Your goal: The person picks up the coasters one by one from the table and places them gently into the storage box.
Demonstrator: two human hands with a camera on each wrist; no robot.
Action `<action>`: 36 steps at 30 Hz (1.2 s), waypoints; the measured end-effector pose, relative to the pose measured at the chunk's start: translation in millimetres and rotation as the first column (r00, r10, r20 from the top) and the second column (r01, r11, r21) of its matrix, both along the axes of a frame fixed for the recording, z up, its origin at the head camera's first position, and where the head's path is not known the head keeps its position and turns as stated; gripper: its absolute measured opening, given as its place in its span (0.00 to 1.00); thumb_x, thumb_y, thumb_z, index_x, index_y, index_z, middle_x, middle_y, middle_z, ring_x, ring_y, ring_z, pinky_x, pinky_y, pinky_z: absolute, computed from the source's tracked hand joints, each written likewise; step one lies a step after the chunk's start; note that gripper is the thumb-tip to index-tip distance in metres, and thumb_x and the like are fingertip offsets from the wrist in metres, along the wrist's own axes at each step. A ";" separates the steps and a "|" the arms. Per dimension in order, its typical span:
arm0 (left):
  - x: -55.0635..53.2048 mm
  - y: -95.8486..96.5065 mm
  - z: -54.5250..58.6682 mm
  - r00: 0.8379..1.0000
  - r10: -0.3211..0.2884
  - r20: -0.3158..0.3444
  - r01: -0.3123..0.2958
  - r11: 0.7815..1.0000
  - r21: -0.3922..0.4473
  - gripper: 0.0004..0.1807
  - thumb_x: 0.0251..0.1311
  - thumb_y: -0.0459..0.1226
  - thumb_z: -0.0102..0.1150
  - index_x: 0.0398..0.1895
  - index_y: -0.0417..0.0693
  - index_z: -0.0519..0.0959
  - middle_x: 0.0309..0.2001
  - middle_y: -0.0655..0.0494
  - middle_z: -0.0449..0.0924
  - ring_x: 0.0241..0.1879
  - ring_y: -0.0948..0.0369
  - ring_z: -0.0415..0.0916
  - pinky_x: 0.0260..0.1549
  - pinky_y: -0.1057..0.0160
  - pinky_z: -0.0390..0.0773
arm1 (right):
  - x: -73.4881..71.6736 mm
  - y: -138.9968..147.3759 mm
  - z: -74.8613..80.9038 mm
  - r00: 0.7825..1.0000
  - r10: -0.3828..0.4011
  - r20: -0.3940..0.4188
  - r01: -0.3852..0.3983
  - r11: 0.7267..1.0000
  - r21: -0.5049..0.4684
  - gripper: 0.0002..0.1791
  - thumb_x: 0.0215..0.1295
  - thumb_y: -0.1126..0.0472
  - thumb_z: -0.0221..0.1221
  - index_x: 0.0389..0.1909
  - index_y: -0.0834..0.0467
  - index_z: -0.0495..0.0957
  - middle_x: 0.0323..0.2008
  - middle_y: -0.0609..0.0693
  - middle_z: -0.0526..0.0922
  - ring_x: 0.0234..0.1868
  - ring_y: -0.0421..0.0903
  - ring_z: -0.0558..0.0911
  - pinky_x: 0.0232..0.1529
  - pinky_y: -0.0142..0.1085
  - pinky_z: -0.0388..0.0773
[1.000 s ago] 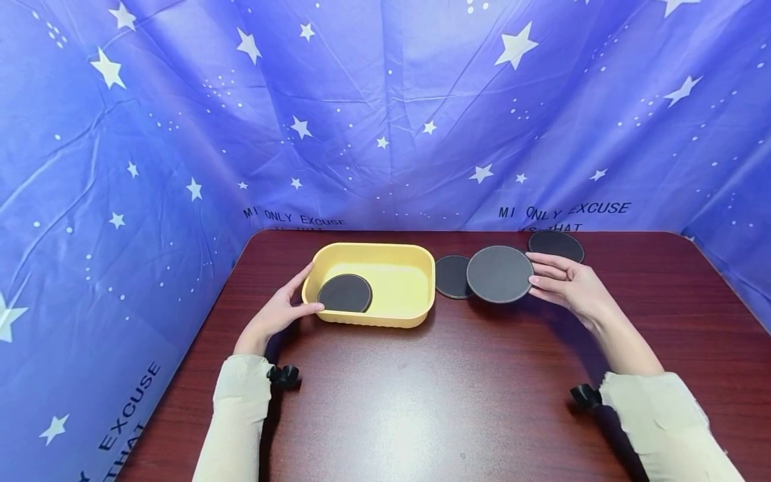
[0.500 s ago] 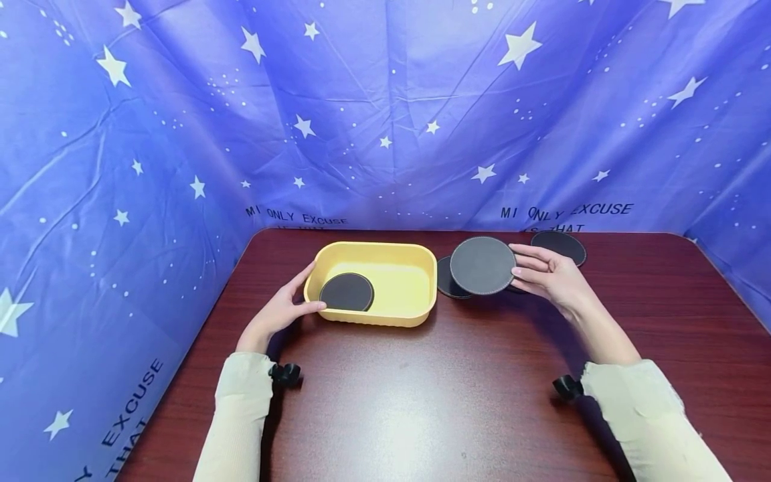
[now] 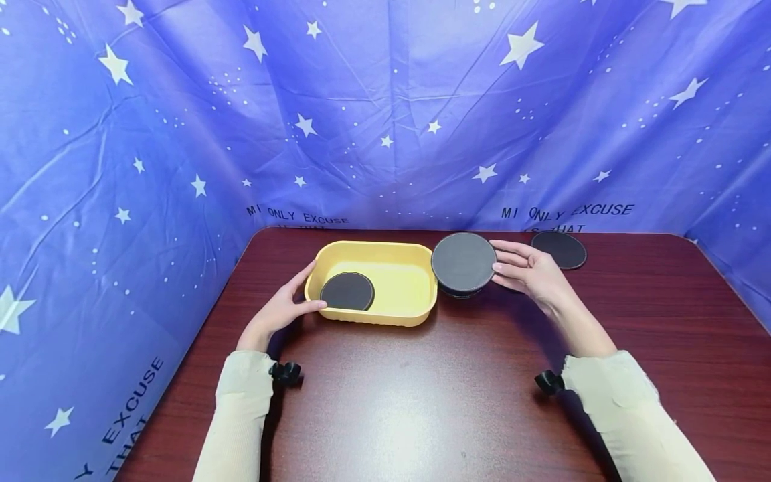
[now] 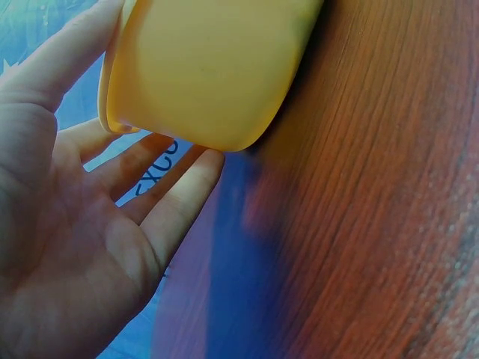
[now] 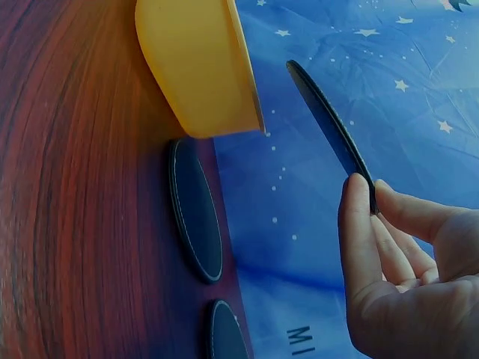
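Observation:
A yellow rectangular container [image 3: 409,317] stands on the table, and a round black coaster [image 3: 347,292] leans inside its left part. My left hand [image 3: 282,309] grips the container's left end, thumb at the front rim and fingers at the far side. My right hand [image 3: 530,268] pinches another round black coaster [image 3: 464,261] by its right edge. In the right wrist view this coaster [image 5: 329,120] is raised off the table near the container [image 5: 198,67], thumb and fingertips on its rim. In the head view it covers most of a coaster lying below.
Two coasters lie flat on the table in the right wrist view, a nearer coaster [image 5: 196,213] and a partly cut-off coaster [image 5: 227,333]. Another coaster [image 3: 560,250] lies at the table's back right edge. A blue star-patterned curtain [image 3: 385,120] hangs behind the brown table [image 3: 391,402].
My right hand has carried the held coaster leftward, from right of the lying coaster to the container's right rim. My left hand stays on the container.

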State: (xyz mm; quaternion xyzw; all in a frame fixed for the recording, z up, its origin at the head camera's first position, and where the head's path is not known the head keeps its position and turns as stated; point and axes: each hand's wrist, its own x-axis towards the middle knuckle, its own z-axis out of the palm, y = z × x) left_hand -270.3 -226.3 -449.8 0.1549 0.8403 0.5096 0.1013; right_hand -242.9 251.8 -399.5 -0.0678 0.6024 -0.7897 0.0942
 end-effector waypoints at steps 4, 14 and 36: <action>0.3 0.5 0.6 1.000 -0.005 0.000 0.005 1.000 0.008 0.50 0.62 0.36 0.67 0.81 0.53 0.47 0.81 0.50 0.44 0.79 0.48 0.45 0.74 0.42 0.54 | -2.4 -7.4 -1.3 1.000 0.002 -0.015 -0.002 1.000 -0.001 0.24 0.66 0.76 0.58 0.61 0.58 0.73 0.45 0.42 0.89 0.44 0.36 0.87 0.45 0.32 0.85; 0.3 -0.6 -0.8 1.000 0.003 0.006 -0.003 1.000 -0.002 0.50 0.62 0.37 0.67 0.81 0.55 0.47 0.81 0.49 0.45 0.78 0.48 0.46 0.74 0.42 0.54 | -5.7 -23.7 0.4 1.000 0.012 0.000 -0.012 1.000 0.011 0.25 0.66 0.76 0.58 0.63 0.58 0.73 0.44 0.40 0.88 0.43 0.35 0.87 0.44 0.30 0.85; 0.9 0.6 -0.3 1.000 -0.015 -0.008 0.015 1.000 0.025 0.49 0.62 0.35 0.66 0.81 0.53 0.47 0.81 0.49 0.45 0.78 0.47 0.48 0.73 0.42 0.56 | -13.7 -64.1 -2.5 0.999 0.036 -0.018 -0.034 0.993 0.114 0.32 0.67 0.77 0.55 0.71 0.70 0.60 0.43 0.37 0.86 0.43 0.34 0.86 0.45 0.30 0.85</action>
